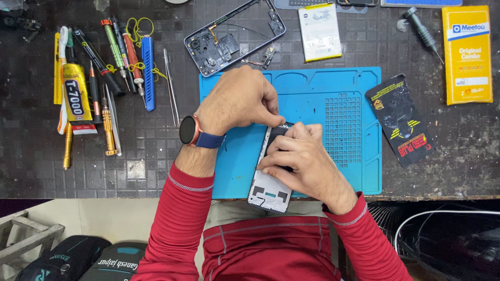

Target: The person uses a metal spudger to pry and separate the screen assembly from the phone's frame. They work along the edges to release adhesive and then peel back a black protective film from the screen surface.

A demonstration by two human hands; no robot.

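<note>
A white phone frame with a dark screen part [268, 191] lies on the blue work mat [344, 93] at the table's near edge. My right hand [299, 158] presses on its middle, fingers curled over the dark panel. My left hand [240, 99], with a dark watch on its wrist, pinches at the phone's top end. What the left fingertips hold is hidden. A black phone mid-frame [232, 36] lies beyond the mat, with a white battery [319, 31] beside it.
Screwdrivers, tweezers, a blue pry tool [148, 73] and a glue tube [75, 96] lie at the left. A dark pouch [401, 119] and a yellow box [467, 54] sit at the right. Bags [78, 260] rest on the floor lower left.
</note>
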